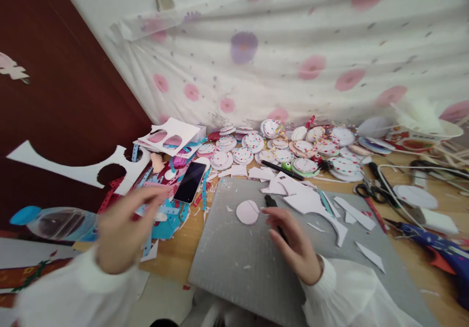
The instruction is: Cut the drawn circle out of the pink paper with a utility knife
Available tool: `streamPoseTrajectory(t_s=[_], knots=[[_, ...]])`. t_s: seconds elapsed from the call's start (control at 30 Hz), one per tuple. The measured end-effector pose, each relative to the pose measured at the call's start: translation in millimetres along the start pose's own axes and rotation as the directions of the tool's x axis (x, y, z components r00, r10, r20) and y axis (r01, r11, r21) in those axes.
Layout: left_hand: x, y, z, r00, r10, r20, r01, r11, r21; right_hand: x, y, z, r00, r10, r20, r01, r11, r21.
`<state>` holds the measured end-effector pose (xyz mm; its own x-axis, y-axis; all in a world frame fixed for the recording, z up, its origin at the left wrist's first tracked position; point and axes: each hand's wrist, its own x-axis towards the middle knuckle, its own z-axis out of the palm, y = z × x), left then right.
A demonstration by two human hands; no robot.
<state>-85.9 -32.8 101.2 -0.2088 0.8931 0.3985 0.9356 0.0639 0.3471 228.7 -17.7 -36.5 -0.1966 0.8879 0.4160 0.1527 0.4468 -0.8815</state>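
Note:
My right hand (293, 241) rests on the grey cutting mat (256, 268), its fingers closed round a black craft knife (271, 202) whose tip points away from me. A pale pink paper circle (247, 211) with a slit lies on the mat just left of the fingers. My left hand (122, 227) is raised over the table's left side, blurred by motion, fingers stretched toward the blue and pink paper scraps (164, 209). Nothing shows in it. Both arms wear white sleeves.
A black phone (189, 182) lies beyond the scraps. Stacks of dotted paper discs (293, 148) line the back. White offcuts (311, 202), scissors (370, 190), a blue glue gun (432, 241), a plastic bottle (54, 223) and a white cut-out sheet (76, 168) surround the mat.

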Motion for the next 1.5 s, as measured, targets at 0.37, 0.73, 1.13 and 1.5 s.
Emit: streamPoseTrajectory(t_s=[0.37, 0.73, 1.13, 1.5], knots=[[-3.9, 44.9, 121.5, 0.818, 0.479, 0.318, -0.249, 0.793, -0.556, 20.1, 9.8, 28.1, 0.949, 0.299, 0.096, -0.304, 0.796, 0.524], [95.1, -59.6, 146.5, 0.940, 0.020, 0.340, -0.060, 0.992, 0.108, 21.5, 15.2, 24.2, 0.902, 0.431, -0.026, -0.346, 0.757, 0.554], [78.9, -135.1, 76.8, 0.877, -0.363, 0.313, 0.218, 0.884, 0.414, 20.3, 13.7, 24.7, 0.875, 0.484, 0.001, -0.404, 0.728, 0.555], [103.5, -103.5, 117.9, 0.921, 0.083, 0.381, -0.174, 0.962, 0.211, 19.4, 14.1, 24.8, 0.891, 0.452, 0.055, -0.418, 0.765, 0.490]])
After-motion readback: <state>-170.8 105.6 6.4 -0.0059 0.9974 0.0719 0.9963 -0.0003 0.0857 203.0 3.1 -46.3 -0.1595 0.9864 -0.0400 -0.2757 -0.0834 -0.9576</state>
